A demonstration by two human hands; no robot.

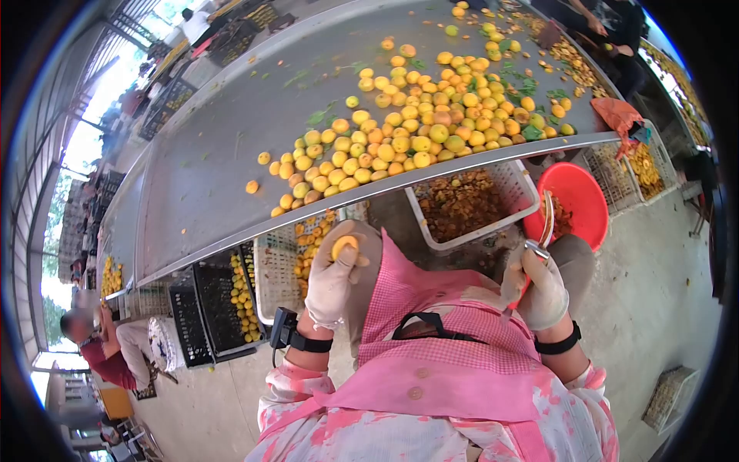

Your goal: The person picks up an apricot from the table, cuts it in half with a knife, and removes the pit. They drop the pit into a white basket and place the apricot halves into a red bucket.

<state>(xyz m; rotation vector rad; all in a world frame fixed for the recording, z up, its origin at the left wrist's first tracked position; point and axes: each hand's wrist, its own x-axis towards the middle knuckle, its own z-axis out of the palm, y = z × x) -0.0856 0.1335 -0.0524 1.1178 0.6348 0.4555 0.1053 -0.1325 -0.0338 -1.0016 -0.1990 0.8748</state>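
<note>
My left hand (332,281), in a pale glove, is closed round a small yellow peach (344,246) held in front of my left knee. My right hand (543,291), also gloved, grips a red-handled pitting tool (548,219) with a curved metal end. That end points up over a red basin (579,202) with orange scraps inside. Ahead of both hands, many yellow-orange peaches (400,145) lie heaped along the near edge of a metal table (208,154). Below its edge, beside my left hand, a white crate (275,269) contains cut orange pieces.
Between my knees and the table stands a white crate (440,245) of brown scraps. A black crate (204,304) with fruit is at left, near a seated person (108,350). An orange-red bag (618,115) lies on the table's right corner. Another person's hand (596,25) shows across the table.
</note>
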